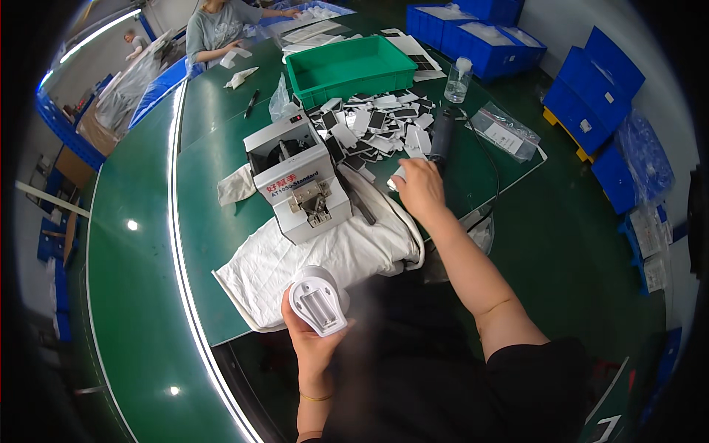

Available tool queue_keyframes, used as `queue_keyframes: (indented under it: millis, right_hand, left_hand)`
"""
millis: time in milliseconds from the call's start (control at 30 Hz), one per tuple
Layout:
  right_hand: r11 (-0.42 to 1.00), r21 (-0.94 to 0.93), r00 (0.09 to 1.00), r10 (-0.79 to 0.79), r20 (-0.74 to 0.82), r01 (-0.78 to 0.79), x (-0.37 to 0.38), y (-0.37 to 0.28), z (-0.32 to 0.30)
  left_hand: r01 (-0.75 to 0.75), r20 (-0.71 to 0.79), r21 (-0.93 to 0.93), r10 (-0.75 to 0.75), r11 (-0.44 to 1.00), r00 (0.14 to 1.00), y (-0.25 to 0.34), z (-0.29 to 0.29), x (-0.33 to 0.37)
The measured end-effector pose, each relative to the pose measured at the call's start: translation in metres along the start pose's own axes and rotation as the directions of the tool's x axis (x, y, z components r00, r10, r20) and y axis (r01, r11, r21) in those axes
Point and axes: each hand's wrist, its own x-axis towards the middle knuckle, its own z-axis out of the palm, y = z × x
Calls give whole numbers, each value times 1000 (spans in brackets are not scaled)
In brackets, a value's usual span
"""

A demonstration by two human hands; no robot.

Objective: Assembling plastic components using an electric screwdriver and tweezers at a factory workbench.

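Evidently the work on the white device is only partly through: its housing looks whole from this side, while the oblong bay in its base lies uncovered, its slots facing up. No cover sits over that bay and no batteries seem to be in it, so I judge that closing the base is left to do. Whether any screws are in place (the little dark holes near the bay are too small to read) I cannot tell.

The device is at the near edge of the bench, raised in the left hand over the near end of a white cloth. That hand's fingers and thumb are wrapped around its body, clamped on it with the base turned toward the wearer.

Meanwhile the right hand is stretched forward, its fingers curled down at a small white piece on the bench. Thumb and fingertips appear to touch it, but whether they are pinched together on it I cannot tell. Just beyond lies a dark cylindrical tool, and next to it a loose heap of flat white and dark pieces, many of them apparently unused so far.
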Motion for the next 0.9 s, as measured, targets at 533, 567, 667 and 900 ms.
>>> queue_keyframes:
  millis: [533,567,667,900]
  right_hand:
    - [950,310,997,-45,69,21,5,-7,1]
    - [892,444,996,-93,-10,88,5,-8,2]
    - [845,510,987,-113,-118,158,7,-20,-13]
    - [536,843,999,50,16,-41,-8,-57,-66]
  left_hand:
    - [-101,44,-122,107,987,993,6,-8,-4]
    - [-90,65,-125,98,988,993,7,-9,-3]
    - [-115,55,-109,122,987,991,8,-11,1]
    - [-121,48,-153,130,981,990,2,-10,1]
